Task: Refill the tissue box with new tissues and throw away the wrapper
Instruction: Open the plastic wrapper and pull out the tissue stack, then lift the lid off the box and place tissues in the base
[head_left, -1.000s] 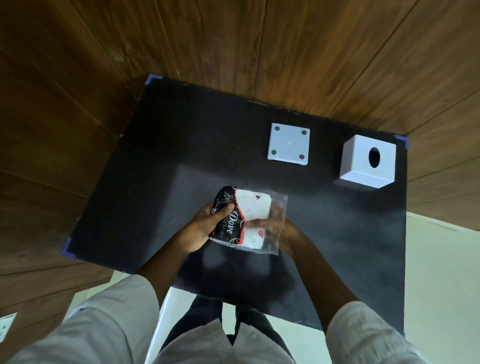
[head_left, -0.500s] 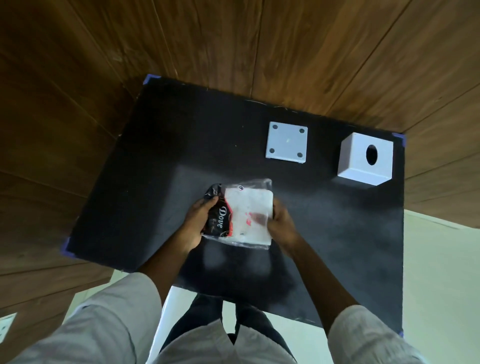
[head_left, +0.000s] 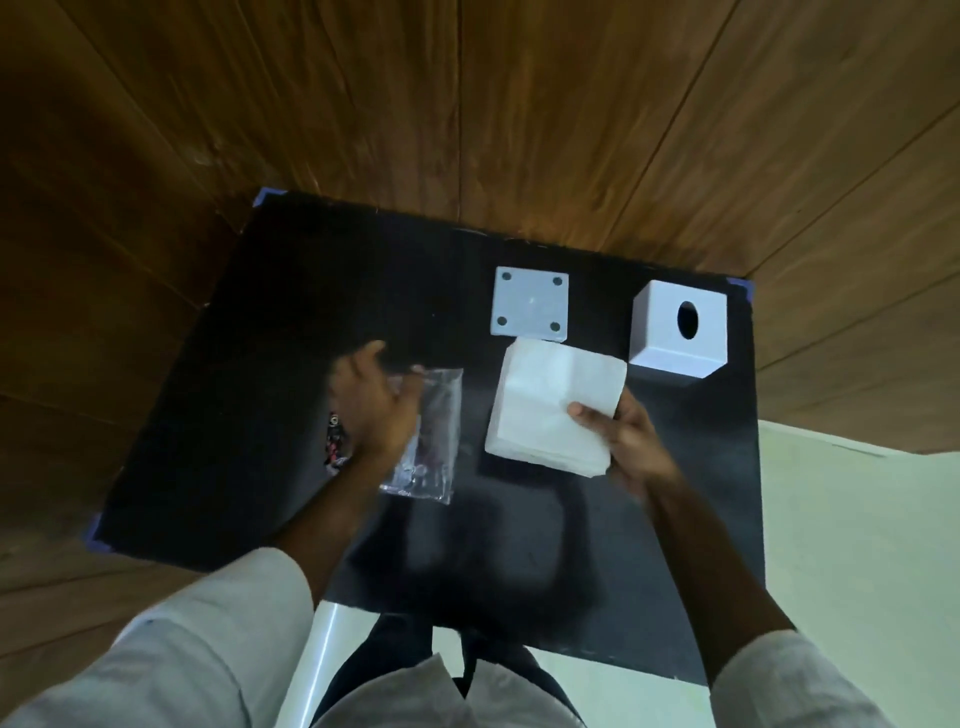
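A stack of white tissues (head_left: 556, 408) is held above the black table (head_left: 260, 364), near its middle, by the right hand (head_left: 626, 441); the thumb lies on the top sheet at the stack's near right corner and the fingers close beneath it. The far edge of the stack reaches just in front of the box's base plate (head_left: 530, 302), a white square with four dark dots at its corners, lying flat. To the right of the plate, the white tissue box (head_left: 678, 327) stands near the table's far right corner, its dark oval opening facing upward. The clear plastic wrapper (head_left: 434, 439), emptied, hangs from the left hand (head_left: 374, 410), which grips it at its far end; the hand is blurred, so finger placement is unclear. Wooden panelling (head_left: 467, 104) surrounds the table.
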